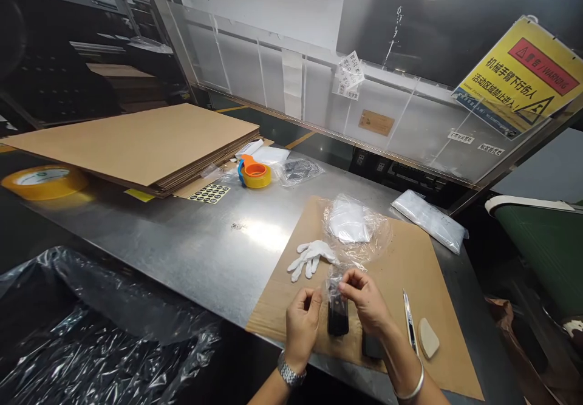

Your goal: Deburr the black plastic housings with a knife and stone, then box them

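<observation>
A black oblong piece (337, 320) sits in or under a clear plastic bag (334, 283), lying on a brown cardboard sheet (387, 271). My right hand (367, 302) pinches the bag's upper right edge between thumb and fingers. At the bag's left side my left hand (303, 323) is closed, thumb against fingertips, seemingly on the thin film at its edge. A second dark piece (371, 347) is partly hidden by my right wrist. Just beyond my hands lie a white glove (312, 256) and a pile of clear bags (350, 221).
A utility knife (409, 320) and a beige rounded block (429, 338) are right of my right hand. Cardboard sheets (150, 141), an orange tape dispenser (255, 173) and a yellow tape roll (43, 181) lie leftward. A packet of bags (429, 220) rests at the back right.
</observation>
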Demonstrator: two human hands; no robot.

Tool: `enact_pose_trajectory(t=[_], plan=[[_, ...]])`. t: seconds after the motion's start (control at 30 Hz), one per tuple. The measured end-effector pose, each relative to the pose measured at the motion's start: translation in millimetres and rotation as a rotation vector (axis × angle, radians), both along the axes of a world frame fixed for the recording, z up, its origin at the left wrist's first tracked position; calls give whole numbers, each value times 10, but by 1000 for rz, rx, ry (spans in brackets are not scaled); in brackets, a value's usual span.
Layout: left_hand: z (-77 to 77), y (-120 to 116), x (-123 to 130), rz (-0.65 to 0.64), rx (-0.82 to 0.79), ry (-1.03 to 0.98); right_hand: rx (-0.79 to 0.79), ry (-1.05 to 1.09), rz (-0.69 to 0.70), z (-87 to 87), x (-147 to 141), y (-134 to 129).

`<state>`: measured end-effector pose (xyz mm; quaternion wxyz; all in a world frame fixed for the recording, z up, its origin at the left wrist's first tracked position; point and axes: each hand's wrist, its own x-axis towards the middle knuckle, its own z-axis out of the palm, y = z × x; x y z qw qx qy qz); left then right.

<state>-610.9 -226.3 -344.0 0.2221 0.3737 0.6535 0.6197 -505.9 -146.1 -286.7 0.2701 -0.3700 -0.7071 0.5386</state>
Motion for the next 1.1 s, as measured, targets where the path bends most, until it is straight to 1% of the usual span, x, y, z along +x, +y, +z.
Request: enact_pose_trajectory(t=[0.07, 0.17, 0.23, 0.3, 0.33, 0.4, 0.47, 0.5, 0.6, 0.67, 0.73, 0.8, 0.9, 0.97, 1.03, 1.1], plan=[[-14, -4, -15, 28, -4, 99, 40, -6, -38, -24, -39, -31], [0, -14, -78, 65, 24, 301, 156, -80, -5, -33, -82, -80], [5, -6, -163, 30, 59, 447, 257, -153, 44, -24, -95, -95], [-21, 18, -289, -14, 73, 568, 351, -235, 58, -23, -85, -89], [-50, 31, -361, -8, 68, 614, 387, -278, 42, -34, -69, -82], [-133, 45, -503, 68, 36, 676, 430, -382, -41, -96, -16, -71], [-229, 26, -602, 146, -9, 714, 427, -511, -139, -213, 56, -88], [-272, 2, -624, 158, -35, 730, 410, -578, -173, -286, 94, -112], [-357, -111, -584, 95, -122, 763, 339, -723, -189, -482, 204, -232], [-372, -183, -512, 51, -184, 761, 307, -746, -177, -535, 270, -334], [-366, -227, -454, 32, -241, 740, 280, -704, -139, -518, 326, -434], [-349, -237, -434, 6, -286, 707, 243, -612, -54, -480, 361, -520], [-315, -222, -473, -87, -311, 641, 174, -482, 71, -507, 361, -602], [-292, -222, -522, -158, -301, 600, 136, -450, 82, -600, 339, -614], [-275, -245, -569, -227, -280, 580, 125, -446, 51, -705, 320, -604], [-271, -288, -592, -280, -259, 588, 153, -455, 2, -774, 307, -599]])
